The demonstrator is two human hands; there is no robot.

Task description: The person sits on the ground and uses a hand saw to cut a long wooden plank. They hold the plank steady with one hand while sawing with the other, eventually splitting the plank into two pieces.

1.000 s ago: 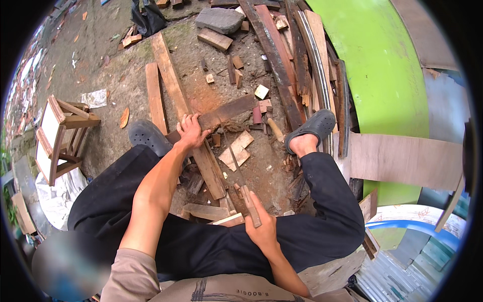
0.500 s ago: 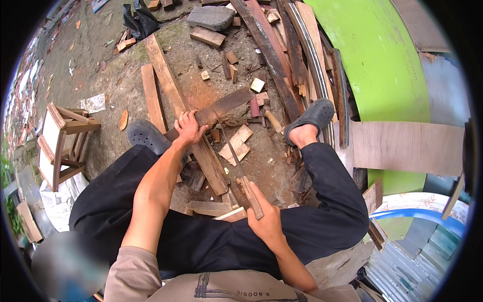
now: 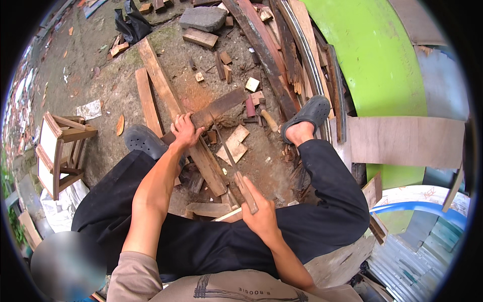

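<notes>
Saw and right hand have pushed slightly forward since half a second ago, bringing the handle nearer the dark board; the view has shifted too, while the left hand stays on the wood.

Around the work, pale offcuts lie on the ground below the blade, partly crossed by it in this view. Right of them sits a pale-handled tool, beside the right clog; a reddish cylinder lies just past the board's far end. Farther off are a grey block, stacked planks and, on the left, a small wooden frame.

The saw lies between the person's legs, its long axis slanting from the handle at lower right to the tip at upper left, where it meets the board, roughly crosswise to it. The board itself rests across a long plank.

Right fingers are clamped around the saw's handle; left fingers rest slightly apart where board and plank cross, though whether they grip I cannot tell.
</notes>
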